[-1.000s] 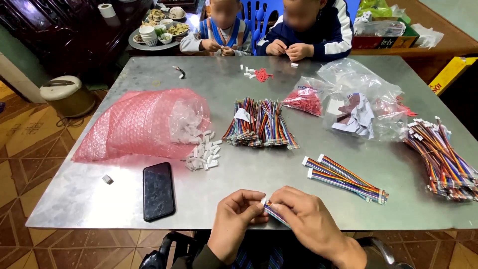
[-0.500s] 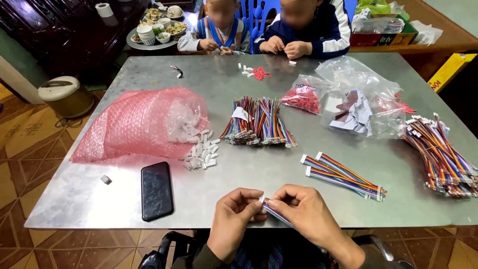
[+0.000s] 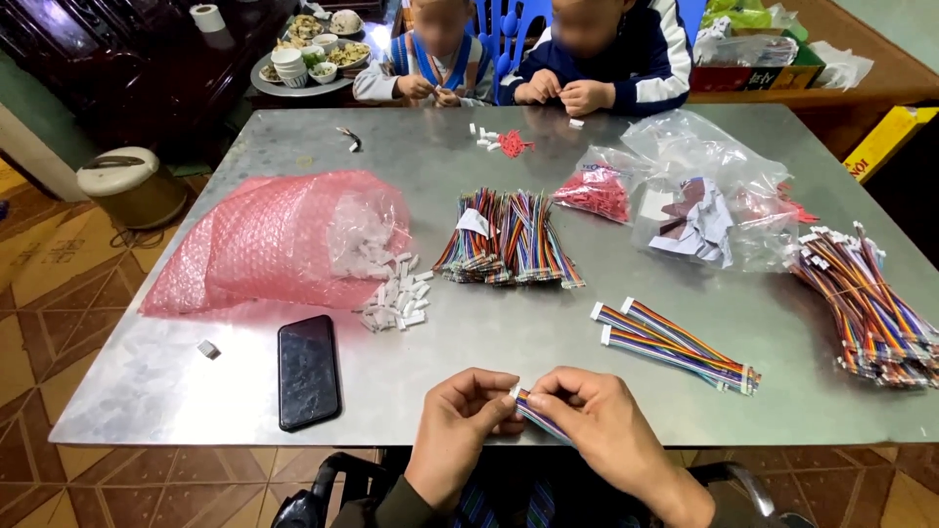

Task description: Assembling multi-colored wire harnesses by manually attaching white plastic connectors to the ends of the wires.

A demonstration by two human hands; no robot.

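At the near edge of the metal table, my left hand and my right hand meet on one multicoloured ribbon cable. The fingertips of both hands pinch its white connector end, and the cable runs down under my right palm. Two finished ribbon cables lie just beyond my right hand. A bundle of coloured cables sits mid-table. White plastic connectors spill from a pink bubble-wrap bag on the left.
A black phone lies near my left hand, a lone white connector further left. A large heap of cables is at the right edge. Clear bags with red parts stand behind. Two seated people handle small parts at the far edge.
My hands stay at the table's near edge and keep working the cable's connector end; the fingers have shifted only slightly. Nothing else on the table moved.
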